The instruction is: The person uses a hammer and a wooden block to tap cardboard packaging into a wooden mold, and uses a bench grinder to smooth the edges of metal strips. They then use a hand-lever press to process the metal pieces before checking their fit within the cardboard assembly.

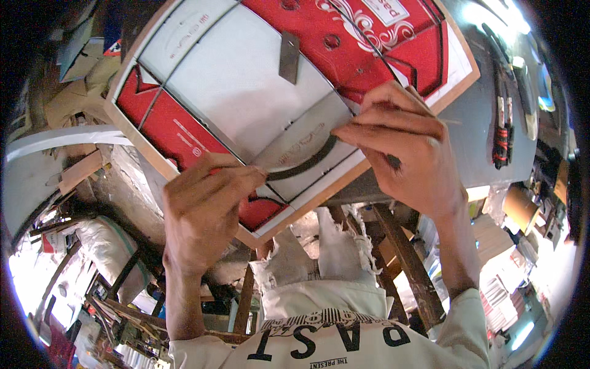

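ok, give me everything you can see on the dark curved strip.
The strip is narrow, dark and plain, with a matt look; rubber or plastic perhaps, but the material can't be confirmed. It bows in a shallow arc toward the person, its right end higher in the picture. The left hand pinches its left end and the right hand its right, both tips hidden by fingers. It lies over the board's pale lower part; contact there is unclear.

board (252, 80): far edge is cut off | dark curved strip (310, 164), toward near edge: left hand (206, 206), right hand (405, 138) hide its ends | left-edge lettering (192, 131): too small to read
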Demonstrator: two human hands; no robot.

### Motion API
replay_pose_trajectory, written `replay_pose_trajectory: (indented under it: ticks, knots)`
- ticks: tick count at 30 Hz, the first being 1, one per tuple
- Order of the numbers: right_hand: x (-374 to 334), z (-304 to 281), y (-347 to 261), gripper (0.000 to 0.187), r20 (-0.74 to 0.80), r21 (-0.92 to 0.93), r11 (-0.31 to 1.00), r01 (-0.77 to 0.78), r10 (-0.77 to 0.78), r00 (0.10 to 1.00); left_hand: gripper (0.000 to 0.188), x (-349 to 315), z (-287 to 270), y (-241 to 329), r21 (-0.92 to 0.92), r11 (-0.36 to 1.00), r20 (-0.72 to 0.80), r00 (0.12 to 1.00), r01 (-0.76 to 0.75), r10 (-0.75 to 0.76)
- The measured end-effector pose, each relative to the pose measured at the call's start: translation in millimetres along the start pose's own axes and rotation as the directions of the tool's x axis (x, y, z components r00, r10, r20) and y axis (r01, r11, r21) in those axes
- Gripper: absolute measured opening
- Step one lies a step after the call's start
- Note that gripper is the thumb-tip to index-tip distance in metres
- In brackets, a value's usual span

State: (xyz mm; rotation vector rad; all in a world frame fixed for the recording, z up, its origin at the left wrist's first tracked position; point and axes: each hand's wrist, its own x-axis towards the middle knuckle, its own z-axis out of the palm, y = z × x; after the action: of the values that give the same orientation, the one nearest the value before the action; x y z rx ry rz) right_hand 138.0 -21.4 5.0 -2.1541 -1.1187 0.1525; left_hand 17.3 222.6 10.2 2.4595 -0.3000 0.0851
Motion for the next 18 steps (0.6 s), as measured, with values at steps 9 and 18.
replay_pose_trajectory:
  ticks: [9,18]
  knots:
    - [-2.3,-0.5,-3.3,0.033,-0.02,0.031,0.999,-0.031,0.032,0.999,0.032,-0.6,-4.2,1.7,0.011,1.0,0.022,1.0,-0.007,0.007]
    - [-5.9,-1.8,1.7,0.034,-0.033,0.044,0.998,-0.034,0.036,0.999,0.032,4.5,-3.5,2.7,0.018,0.999,0.045,0.998,-0.037,0.036]
